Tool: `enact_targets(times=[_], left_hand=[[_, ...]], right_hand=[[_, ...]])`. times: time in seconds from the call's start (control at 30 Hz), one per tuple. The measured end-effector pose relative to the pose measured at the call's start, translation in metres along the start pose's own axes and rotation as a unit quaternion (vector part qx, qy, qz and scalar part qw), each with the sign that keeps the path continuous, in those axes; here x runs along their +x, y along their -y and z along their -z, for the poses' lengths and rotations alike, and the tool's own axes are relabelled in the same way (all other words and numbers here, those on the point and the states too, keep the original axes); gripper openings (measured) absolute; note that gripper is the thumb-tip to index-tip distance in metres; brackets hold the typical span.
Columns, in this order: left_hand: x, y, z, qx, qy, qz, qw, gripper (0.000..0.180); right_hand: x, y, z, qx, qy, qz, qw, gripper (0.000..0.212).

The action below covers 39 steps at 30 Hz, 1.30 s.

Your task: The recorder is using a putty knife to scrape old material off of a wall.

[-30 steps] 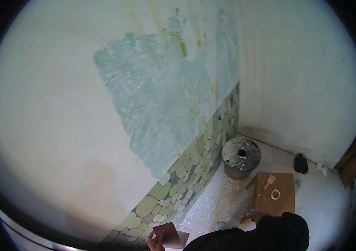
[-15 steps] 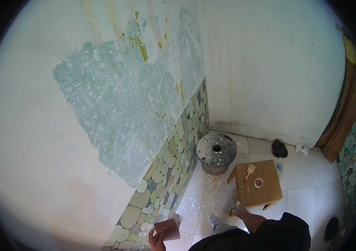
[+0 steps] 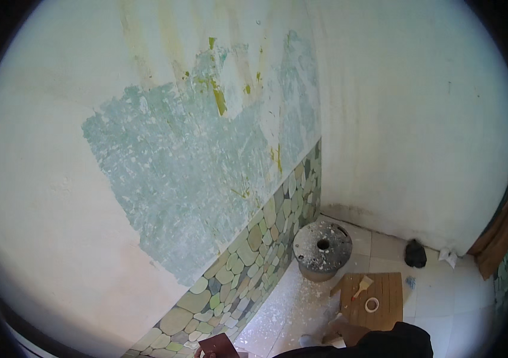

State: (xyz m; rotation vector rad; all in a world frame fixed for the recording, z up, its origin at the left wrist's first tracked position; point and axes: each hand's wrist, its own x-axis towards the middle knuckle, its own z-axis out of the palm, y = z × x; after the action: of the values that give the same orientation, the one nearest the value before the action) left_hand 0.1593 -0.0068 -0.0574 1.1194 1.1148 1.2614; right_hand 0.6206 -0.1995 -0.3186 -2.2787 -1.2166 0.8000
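At the lower edge, my left hand grips a reddish-brown sheet that looks like sandpaper; most of the hand is cut off by the frame. My right hand is low beside the small slatted wooden stool, its fingers too small and dim to read. On the stool lie a paintbrush with pale bristles and a roll of tape. The wall to my left carries a large scraped patch, blue-green with white flecks and some olive streaks.
A round grey drum with a holed, white-speckled top stands in the corner. Pale flakes litter the floor tiles. Pebble-patterned tiling lines the lower wall. A black bag and a white crumpled bag lie by the far wall; brown cloth hangs right.
The view has tilted up, so wall, drum and stool sit lower in the picture. The left hand with its sandpaper and the right hand are now nearer the lower edge.
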Motion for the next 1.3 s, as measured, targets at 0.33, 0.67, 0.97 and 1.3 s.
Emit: enact_targets(times=[0.33, 0.67, 0.97, 1.3], left_hand=[[0.003, 0.007, -0.089, -0.055, -0.006, 0.002, 0.998, 0.052], [-0.017, -0.009, -0.130, -0.020, -0.043, 0.001, 0.999, 0.048], [-0.008, -0.001, -0.119, -0.100, -0.041, -0.005, 0.994, 0.048], [-0.007, -0.015, -0.080, -0.028, -0.069, 0.025, 0.997, 0.046]], right_hand=[[0.022, 0.074, 0.134, 0.222, 0.112, 0.096, 0.964, 0.020], [0.160, 0.078, 0.102, 0.428, 0.195, -0.096, 0.877, 0.028], [0.160, 0.208, 0.148, 0.529, 0.246, 0.032, 0.811, 0.034], [0.133, 0.315, 0.209, 0.627, 0.157, 0.088, 0.758, 0.028]])
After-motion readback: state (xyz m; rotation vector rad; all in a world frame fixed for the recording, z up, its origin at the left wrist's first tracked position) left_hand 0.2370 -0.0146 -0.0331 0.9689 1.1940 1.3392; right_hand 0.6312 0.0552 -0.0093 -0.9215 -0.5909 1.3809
